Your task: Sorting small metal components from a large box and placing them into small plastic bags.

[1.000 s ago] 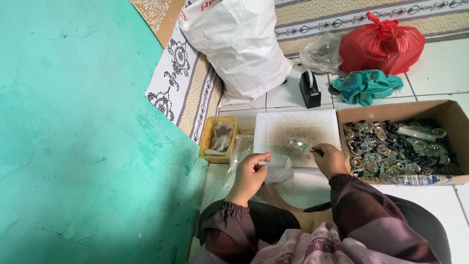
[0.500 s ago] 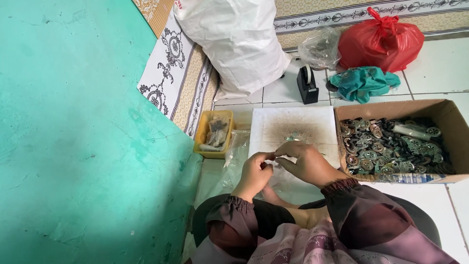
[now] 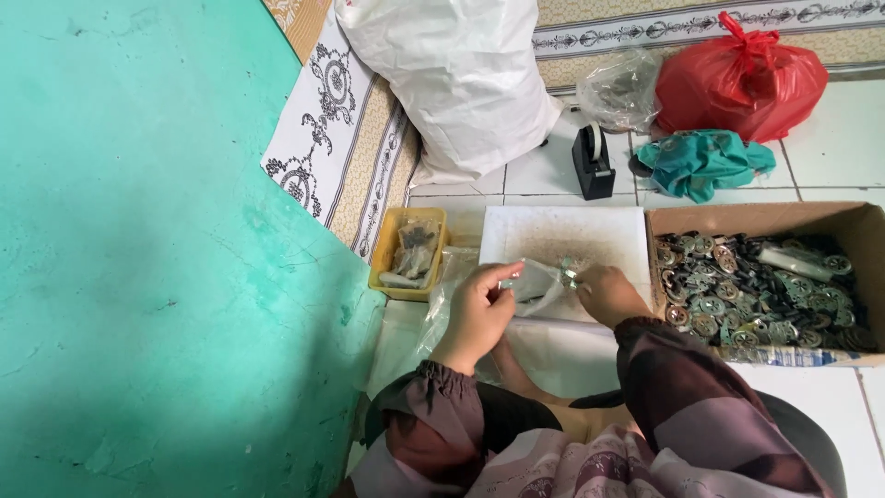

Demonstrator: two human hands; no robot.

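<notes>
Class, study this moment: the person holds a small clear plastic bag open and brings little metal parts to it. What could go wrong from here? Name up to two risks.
1. The left hand pinches only one edge of the small clear bag; the limp mouth could sag shut, so parts from the right hand may spill onto the white board.
2. The cardboard box is heaped with metal parts; a sleeve brushing it might knock some out.
</notes>
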